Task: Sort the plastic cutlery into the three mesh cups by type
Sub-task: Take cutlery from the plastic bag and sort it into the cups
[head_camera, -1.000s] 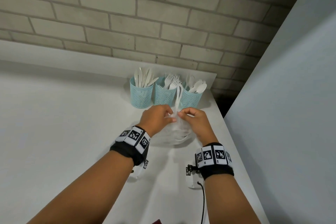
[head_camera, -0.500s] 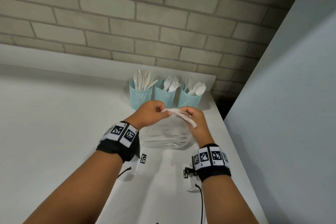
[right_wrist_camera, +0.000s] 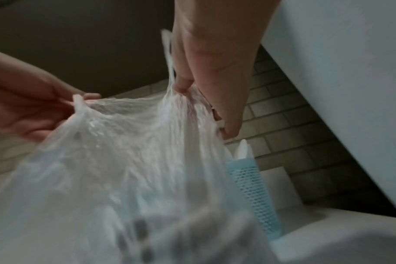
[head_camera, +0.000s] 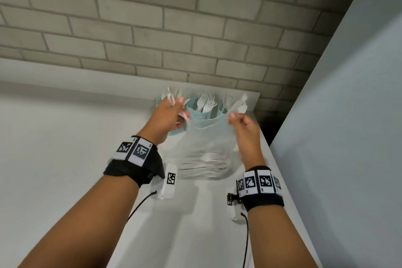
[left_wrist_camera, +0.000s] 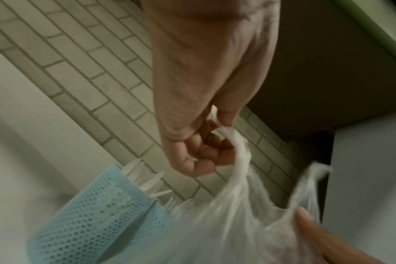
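Head view: While both hands pull apart, a clear plastic bag (head_camera: 206,141) hangs stretched between them over the white surface (head_camera: 54,159), white cutlery (head_camera: 204,167) lying in its bottom.
Left hand (head_camera: 167,119): at 11 o'clock of the bag, fingers curled, pinching one top corner.
Right hand (head_camera: 243,128): at 1 o'clock of the bag, pinching the other corner.
Mesh cups (head_camera: 201,113): three blue ones in a row at 12 o'clock behind the bag, against the brick wall (head_camera: 195,28), holding knives, forks and spoons.
Left wrist view: the left hand (left_wrist_camera: 206,142) has a twisted strip of bag (left_wrist_camera: 242,205) gripped in curled fingers; a blue cup (left_wrist_camera: 97,214) with white tips sits at 8 o'clock.
Right wrist view: the right hand (right_wrist_camera: 210,75) pinches gathered film (right_wrist_camera: 124,160); the left (right_wrist_camera: 29,107) holds its corner at 9 o'clock; one cup (right_wrist_camera: 253,187) stands at 4 o'clock.
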A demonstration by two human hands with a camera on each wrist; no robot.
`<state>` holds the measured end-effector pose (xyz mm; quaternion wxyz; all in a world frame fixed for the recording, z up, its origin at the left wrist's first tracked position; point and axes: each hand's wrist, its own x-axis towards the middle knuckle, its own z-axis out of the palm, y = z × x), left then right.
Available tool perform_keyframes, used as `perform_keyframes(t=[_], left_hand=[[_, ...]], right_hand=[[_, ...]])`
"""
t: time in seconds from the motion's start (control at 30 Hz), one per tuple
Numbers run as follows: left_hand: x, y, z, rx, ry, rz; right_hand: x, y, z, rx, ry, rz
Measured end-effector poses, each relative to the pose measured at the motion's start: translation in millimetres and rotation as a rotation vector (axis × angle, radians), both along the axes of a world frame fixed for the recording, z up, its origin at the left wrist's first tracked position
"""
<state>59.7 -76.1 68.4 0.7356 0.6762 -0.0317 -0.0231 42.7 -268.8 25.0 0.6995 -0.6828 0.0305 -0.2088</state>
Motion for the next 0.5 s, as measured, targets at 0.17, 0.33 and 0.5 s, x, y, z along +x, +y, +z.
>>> perform_keyframes(t=[0.17,0.33,0.5], left_hand=[[-4.3,-16.3,13.2,0.028,-0.032,-0.096],[-0.6,-10.5,3.8,0.915,-0.320,-0.178],[0.2,-1.6,4.7,1.228,-0.148,-0.166]], right_hand=[[4.4,16.9,25.3,0.183,-0.068,0.066],[4.4,1.9,48.9,0.260,-0.036,0.038],[-3.4,-11.8,55.1,0.237,0.042,-0.074]])
